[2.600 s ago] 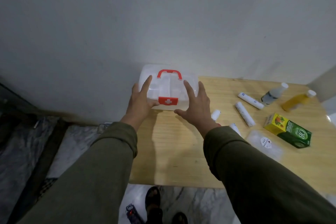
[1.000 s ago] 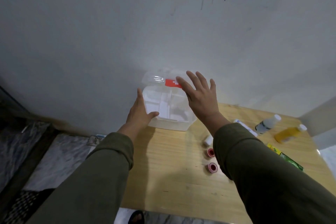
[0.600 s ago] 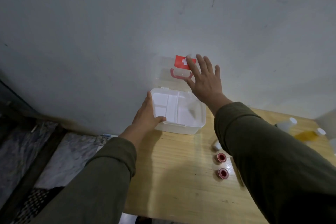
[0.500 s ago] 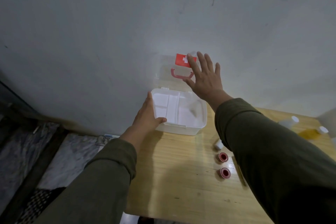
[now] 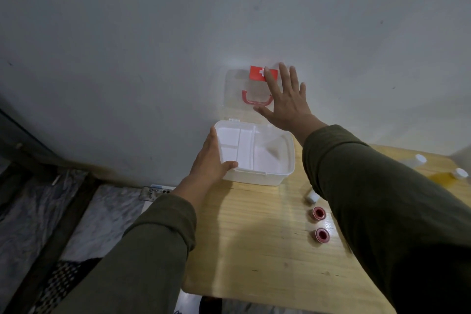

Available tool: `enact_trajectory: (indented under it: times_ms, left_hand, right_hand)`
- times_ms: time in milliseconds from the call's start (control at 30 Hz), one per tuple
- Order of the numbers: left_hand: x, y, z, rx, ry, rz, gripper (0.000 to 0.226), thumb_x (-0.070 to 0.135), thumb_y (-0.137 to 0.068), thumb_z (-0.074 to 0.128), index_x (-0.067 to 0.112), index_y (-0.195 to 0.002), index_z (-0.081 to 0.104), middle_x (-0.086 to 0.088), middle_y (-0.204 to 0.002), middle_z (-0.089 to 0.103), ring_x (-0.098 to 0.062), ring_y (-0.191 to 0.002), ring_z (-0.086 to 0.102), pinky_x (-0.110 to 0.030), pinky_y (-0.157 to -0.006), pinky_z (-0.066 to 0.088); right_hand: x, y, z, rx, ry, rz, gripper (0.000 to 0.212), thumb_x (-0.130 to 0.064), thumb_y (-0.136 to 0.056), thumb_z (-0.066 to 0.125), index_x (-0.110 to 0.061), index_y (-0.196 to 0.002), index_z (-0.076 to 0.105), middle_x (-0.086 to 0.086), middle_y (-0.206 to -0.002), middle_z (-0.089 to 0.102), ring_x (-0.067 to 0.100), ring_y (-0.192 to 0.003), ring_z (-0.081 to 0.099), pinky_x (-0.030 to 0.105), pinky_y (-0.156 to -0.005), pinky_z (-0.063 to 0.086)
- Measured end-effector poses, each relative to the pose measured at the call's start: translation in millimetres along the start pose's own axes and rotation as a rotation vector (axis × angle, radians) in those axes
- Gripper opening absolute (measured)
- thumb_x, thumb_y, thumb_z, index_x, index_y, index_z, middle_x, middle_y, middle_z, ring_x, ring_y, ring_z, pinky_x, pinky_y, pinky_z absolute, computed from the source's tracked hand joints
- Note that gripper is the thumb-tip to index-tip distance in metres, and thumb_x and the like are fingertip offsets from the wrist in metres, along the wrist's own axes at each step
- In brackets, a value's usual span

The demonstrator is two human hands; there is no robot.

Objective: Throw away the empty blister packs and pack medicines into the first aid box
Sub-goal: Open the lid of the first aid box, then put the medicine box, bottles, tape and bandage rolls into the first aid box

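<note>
The white first aid box stands open at the table's back left corner, its divided tray bare. Its clear lid, with a red handle and a red cross label, leans upright against the wall. My left hand grips the box's left front rim. My right hand lies flat, fingers spread, against the raised lid. Two red-cored tape rolls and a small white item lie on the wood beside my right sleeve. No blister packs are in sight.
The wooden table ends at a front edge near the bottom of the frame. A white-capped bottle and a yellow bottle lie at the far right. A grey wall rises directly behind the box. Marbled floor lies to the left.
The box's lid has been swung up from closed to upright against the wall by my right hand. My left hand has stayed on the box's left side.
</note>
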State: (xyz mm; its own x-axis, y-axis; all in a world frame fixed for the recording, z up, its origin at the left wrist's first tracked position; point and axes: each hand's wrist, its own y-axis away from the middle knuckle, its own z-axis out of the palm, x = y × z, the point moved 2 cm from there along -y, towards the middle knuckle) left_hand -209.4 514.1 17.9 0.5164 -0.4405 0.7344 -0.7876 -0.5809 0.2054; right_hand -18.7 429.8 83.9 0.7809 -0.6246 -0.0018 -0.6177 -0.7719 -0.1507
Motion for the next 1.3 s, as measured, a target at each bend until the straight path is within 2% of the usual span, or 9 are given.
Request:
enact_trajectory:
  times_ms: [300, 467, 567, 767, 867, 1000, 1100, 1300]
  left_hand:
    - [-0.8, -3.4, 0.3, -0.017, -0.05, 0.022, 0.106, 0.026, -0.075, 0.077, 0.027, -0.148, 0.001, -0.003, -0.153, 0.024, -0.029, -0.139, 0.029, -0.052, -0.109, 0.034]
    - [15.0, -1.6, 3.3, 0.037, -0.225, 0.105, 0.094, 0.04, -0.086, 0.063, 0.021, -0.15, -0.003, -0.001, -0.16, 0.001, -0.023, -0.147, 0.005, -0.05, -0.118, 0.013]
    - [39.5, -0.1, 16.0, 0.007, -0.256, 0.199, 0.09, 0.044, -0.088, 0.058, 0.02, -0.15, -0.003, 0.0, -0.161, 0.0, -0.02, -0.148, -0.004, -0.046, -0.117, 0.005]
    - [100.5, 7.3, 63.5, -0.107, -0.247, 0.385, 0.088, 0.041, -0.088, 0.059, 0.019, -0.151, 0.002, -0.003, -0.16, 0.004, -0.022, -0.148, 0.001, -0.043, -0.118, 0.014]
    - [121.9, 18.7, 101.0, -0.213, -0.245, 0.421, 0.088, 0.04, -0.088, 0.06, 0.02, -0.151, 0.002, -0.003, -0.16, 0.004, -0.021, -0.148, 0.002, -0.04, -0.117, 0.016]
    - [132.6, 40.9, 146.7, -0.374, -0.32, 0.469, 0.1, 0.039, -0.081, 0.069, 0.02, -0.151, -0.001, -0.002, -0.16, 0.004, -0.019, -0.148, -0.001, -0.039, -0.116, 0.016]
    - [125.9, 59.5, 175.1, -0.471, -0.381, 0.434, 0.116, 0.041, -0.071, 0.078, 0.021, -0.151, -0.005, -0.001, -0.16, -0.001, -0.021, -0.147, -0.003, -0.042, -0.117, 0.013]
    - [119.2, 76.7, 228.9, -0.427, -0.486, 0.388, 0.127, 0.056, -0.062, 0.078, 0.019, -0.15, -0.007, -0.001, -0.16, -0.001, -0.022, -0.147, -0.006, -0.045, -0.118, 0.011]
  right_hand:
    - [17.1, 17.5, -10.2, 0.031, 0.038, 0.004, 0.074, -0.06, -0.09, 0.037, -0.036, -0.148, -0.003, 0.007, -0.16, -0.008, 0.031, -0.147, -0.01, 0.057, -0.116, 0.005]
    - [24.8, 39.9, -16.7, 0.085, -0.007, 0.095, 0.067, -0.056, -0.093, 0.035, -0.037, -0.148, 0.001, 0.004, -0.161, -0.003, 0.027, -0.148, -0.004, 0.054, -0.116, 0.006]
    - [26.9, 63.4, -16.5, 0.096, -0.055, 0.162, 0.064, -0.053, -0.095, 0.034, -0.037, -0.148, 0.003, 0.004, -0.161, -0.001, 0.026, -0.148, -0.001, 0.053, -0.117, 0.009]
    - [59.4, 129.3, -11.4, 0.109, -0.115, 0.308, 0.06, -0.049, -0.095, 0.037, -0.035, -0.148, 0.012, 0.005, -0.16, 0.009, 0.026, -0.147, 0.009, 0.052, -0.114, 0.018]
    - [88.8, 170.9, -3.8, 0.121, -0.124, 0.408, 0.059, -0.047, -0.095, 0.04, -0.034, -0.148, 0.017, 0.007, -0.158, 0.014, 0.027, -0.146, 0.014, 0.051, -0.111, 0.023]
    - [138.4, 228.7, 8.5, 0.106, -0.157, 0.543, 0.06, -0.047, -0.092, 0.045, -0.032, -0.146, 0.025, 0.009, -0.155, 0.024, 0.028, -0.143, 0.022, 0.05, -0.107, 0.029]
    - [168.7, 267.9, 15.7, 0.1, -0.188, 0.589, 0.063, -0.052, -0.086, 0.044, -0.029, -0.143, 0.032, 0.011, -0.15, 0.032, 0.029, -0.139, 0.03, 0.054, -0.1, 0.037]
    - [215.1, 321.4, 30.2, -0.005, -0.169, 0.636, 0.07, -0.045, -0.086, 0.058, -0.03, -0.146, 0.025, 0.009, -0.154, 0.024, 0.026, -0.143, 0.021, 0.051, -0.107, 0.028]
